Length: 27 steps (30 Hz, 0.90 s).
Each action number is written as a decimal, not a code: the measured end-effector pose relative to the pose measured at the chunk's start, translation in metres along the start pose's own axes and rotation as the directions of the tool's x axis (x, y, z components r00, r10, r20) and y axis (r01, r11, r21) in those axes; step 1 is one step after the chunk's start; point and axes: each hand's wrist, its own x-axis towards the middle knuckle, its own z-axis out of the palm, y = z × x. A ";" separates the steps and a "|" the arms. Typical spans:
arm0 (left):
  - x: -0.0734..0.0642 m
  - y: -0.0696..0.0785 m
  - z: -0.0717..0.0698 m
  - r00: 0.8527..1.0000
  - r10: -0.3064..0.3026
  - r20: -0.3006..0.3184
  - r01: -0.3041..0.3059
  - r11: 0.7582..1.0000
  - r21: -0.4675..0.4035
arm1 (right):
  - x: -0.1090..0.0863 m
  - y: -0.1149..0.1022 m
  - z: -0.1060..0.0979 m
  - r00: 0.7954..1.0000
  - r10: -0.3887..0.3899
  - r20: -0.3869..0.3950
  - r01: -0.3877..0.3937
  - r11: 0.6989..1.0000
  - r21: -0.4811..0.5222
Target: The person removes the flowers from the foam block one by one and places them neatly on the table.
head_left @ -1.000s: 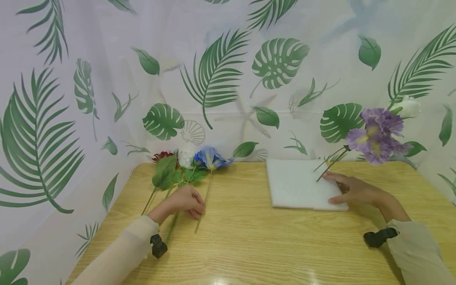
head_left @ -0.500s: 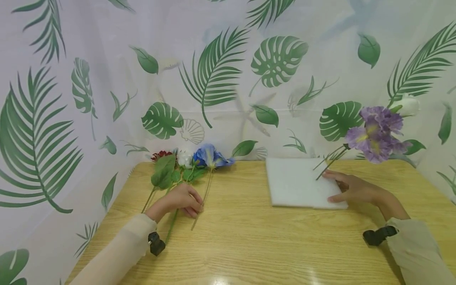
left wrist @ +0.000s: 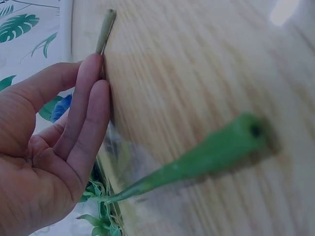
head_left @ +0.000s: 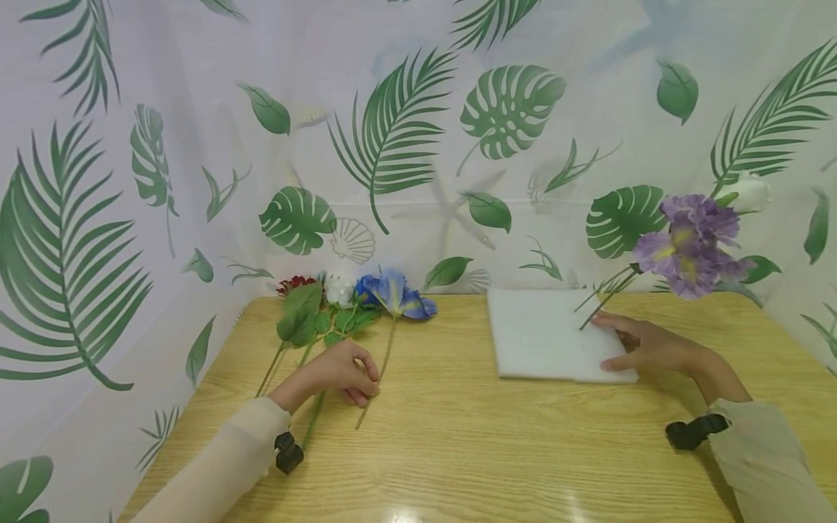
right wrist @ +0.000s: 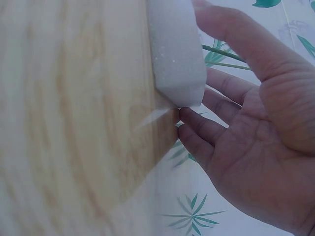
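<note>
My left hand point(head_left: 340, 372) pinches the thin stem of a blue iris-like artificial flower point(head_left: 397, 294). In the left wrist view, the stem's cut end point(left wrist: 106, 29) sticks out past the fingertips. On the right, my right hand point(head_left: 654, 352) grips the right edge of a white foam block point(head_left: 549, 338), thumb at the near corner and fingers along the far side. Two thin stems stand tilted in the foam, bearing a purple iris-like flower point(head_left: 689, 247) and a white rose point(head_left: 748, 195). The foam's end point(right wrist: 177, 54) appears between thumb and fingers in the right wrist view.
Left of the blue flower lie a dark red flower point(head_left: 297, 285) and a white flower point(head_left: 340, 290) with green leaves. A thick green stem point(left wrist: 197, 162) lies under the left wrist. A leaf-print curtain point(head_left: 405, 240) borders the wooden table point(head_left: 445, 450) behind.
The blue flower has shifted slightly right, its bloom now leaning further right and lower. My left hand has moved a little with its stem. The right hand and foam have stayed put.
</note>
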 end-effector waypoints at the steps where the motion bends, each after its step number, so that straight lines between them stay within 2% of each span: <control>1: 0.000 0.000 0.000 1.000 0.005 0.001 -0.005 1.000 0.000 | 0.000 0.000 0.000 1.000 -0.001 0.000 0.001 1.000 0.000; 12: 0.001 -0.002 0.002 0.995 0.091 0.044 -0.091 0.996 -0.011 | -0.003 -0.002 -0.001 1.000 -0.002 -0.010 0.003 1.000 0.022; 27: 0.003 -0.003 0.002 0.994 0.091 0.061 -0.091 0.996 -0.010 | -0.001 -0.001 -0.002 1.000 -0.018 -0.017 0.018 1.000 0.006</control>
